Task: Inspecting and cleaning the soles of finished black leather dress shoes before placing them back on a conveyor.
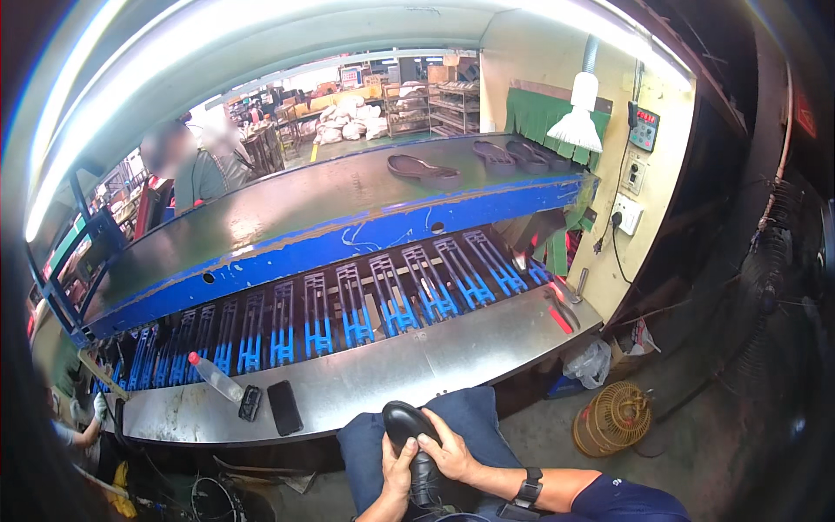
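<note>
A black shoe [409, 421] rests over my lap, its rounded glossy toe pointing away from me and its laces toward my body. My left hand [397, 467] grips the shoe's left side, thumb lying on the upper. From the other side my right hand [448, 445] wraps the shoe, its thumb on top near the toe. A black watch [528, 489] is on my right wrist. The shoe's underside and the fingertips beneath it are hidden.
Ahead is a metal ledge [348, 383] with a phone [284, 407], a clear bottle [216, 377] and red-handled pliers [559, 315]. Behind it run blue racks [348, 304] and a belt [322, 187] carrying dark soles [424, 167]. A yellow basket [612, 419] stands right. Other people are at left.
</note>
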The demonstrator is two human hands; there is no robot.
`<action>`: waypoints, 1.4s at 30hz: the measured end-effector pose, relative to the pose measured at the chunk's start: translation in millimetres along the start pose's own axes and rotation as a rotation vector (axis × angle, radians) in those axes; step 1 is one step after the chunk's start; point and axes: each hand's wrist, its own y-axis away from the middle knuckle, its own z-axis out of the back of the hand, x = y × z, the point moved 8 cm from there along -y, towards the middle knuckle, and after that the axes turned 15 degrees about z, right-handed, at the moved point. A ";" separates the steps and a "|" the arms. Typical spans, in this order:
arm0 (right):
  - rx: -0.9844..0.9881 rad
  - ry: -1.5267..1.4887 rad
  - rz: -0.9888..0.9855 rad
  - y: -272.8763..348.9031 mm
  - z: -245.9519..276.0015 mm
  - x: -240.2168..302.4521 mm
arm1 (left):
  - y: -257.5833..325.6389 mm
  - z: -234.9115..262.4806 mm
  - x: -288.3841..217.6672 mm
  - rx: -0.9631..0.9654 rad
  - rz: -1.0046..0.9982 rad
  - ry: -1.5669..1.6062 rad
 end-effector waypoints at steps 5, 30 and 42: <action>0.161 0.189 -0.046 58.9 0.1 -22.4 | -10.2 26.3 11.5 -0.139 0.105 0.043; 0.061 -0.233 -0.368 9.4 145.2 -83.5 | -27.7 -63.0 37.1 0.420 -0.439 -0.974; 0.034 0.642 -0.178 -152.1 236.0 -190.4 | -203.7 37.1 -47.5 -0.262 0.252 -0.239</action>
